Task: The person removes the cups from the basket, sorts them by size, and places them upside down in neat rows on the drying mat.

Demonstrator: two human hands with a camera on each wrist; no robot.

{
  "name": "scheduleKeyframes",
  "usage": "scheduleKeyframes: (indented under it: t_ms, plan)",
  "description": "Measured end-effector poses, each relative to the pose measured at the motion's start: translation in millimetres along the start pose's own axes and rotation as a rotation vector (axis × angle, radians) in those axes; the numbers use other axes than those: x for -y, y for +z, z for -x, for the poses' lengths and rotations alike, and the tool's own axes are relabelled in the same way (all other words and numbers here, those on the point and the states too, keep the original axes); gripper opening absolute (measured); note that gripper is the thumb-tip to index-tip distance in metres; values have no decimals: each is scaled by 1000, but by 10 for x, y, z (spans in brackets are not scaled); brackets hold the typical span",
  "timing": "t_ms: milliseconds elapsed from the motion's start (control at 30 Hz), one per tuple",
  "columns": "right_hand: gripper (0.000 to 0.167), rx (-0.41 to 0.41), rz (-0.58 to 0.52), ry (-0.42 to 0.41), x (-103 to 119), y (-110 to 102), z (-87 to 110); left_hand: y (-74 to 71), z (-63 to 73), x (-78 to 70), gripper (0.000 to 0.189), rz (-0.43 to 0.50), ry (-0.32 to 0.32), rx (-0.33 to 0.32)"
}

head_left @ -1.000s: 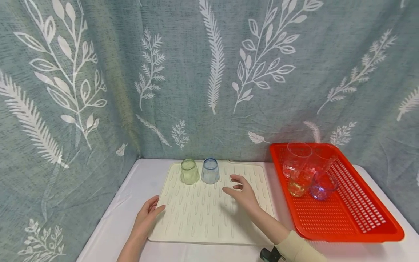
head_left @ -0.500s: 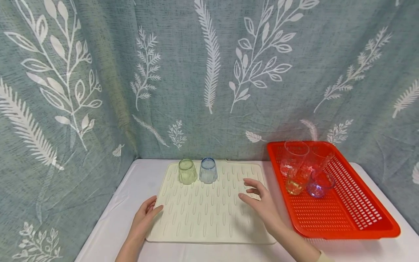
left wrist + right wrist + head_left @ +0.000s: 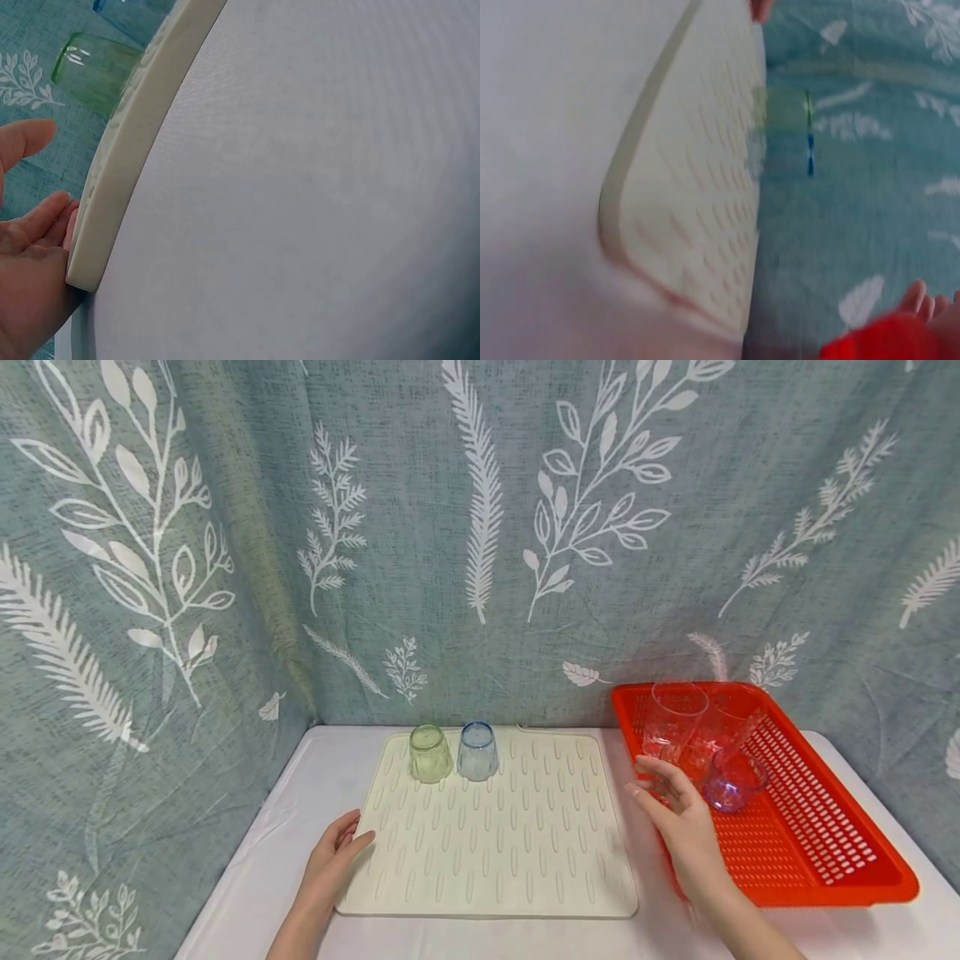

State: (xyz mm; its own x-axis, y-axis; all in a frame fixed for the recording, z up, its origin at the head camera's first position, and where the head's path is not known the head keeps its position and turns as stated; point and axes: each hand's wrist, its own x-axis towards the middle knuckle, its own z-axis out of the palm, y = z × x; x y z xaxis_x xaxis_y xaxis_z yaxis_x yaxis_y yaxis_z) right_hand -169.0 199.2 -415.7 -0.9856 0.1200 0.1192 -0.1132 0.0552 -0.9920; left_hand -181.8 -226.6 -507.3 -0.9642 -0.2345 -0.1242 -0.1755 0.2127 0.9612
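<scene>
My left hand rests at the left edge of a cream drying mat, thumb spread from the fingers. The left wrist view shows its fingers beside the mat's thick edge. At the back of the mat a green glass and a blue glass stand side by side. My right hand hovers over the near-left rim of a red plastic basket, its fingers loosely bent and holding nothing. Inside the basket are clear glasses and a purple-blue glass; my right hand hides the yellowish one.
A white cloth covers the table under mat and basket. Behind it hangs a teal curtain with white leaf prints, close to the mat's back edge. The basket's raised walls stand a short way right of the mat.
My right hand has moved right, from above the mat to the basket's rim, and now covers the yellowish glass. My left hand stays at the mat's edge.
</scene>
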Motion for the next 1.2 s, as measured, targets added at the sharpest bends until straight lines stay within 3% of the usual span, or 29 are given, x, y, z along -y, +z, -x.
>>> scheduleKeyframes:
  t_ms: [333,533,933,1200]
  plan:
    - [51,-91,18,98,-33,-527,-98,0,-10,24,70,4,6,6]
    - [48,-92,-57,110,-102,-812,-168,13,-8,29,69,11,6,5]
    - [56,-116,252,172,-264,-1148,-286,9,-13,24,67,5,8,-14]
    - [82,-185,412,196,-266,-1258,-356,12,-5,31,68,7,1,-4]
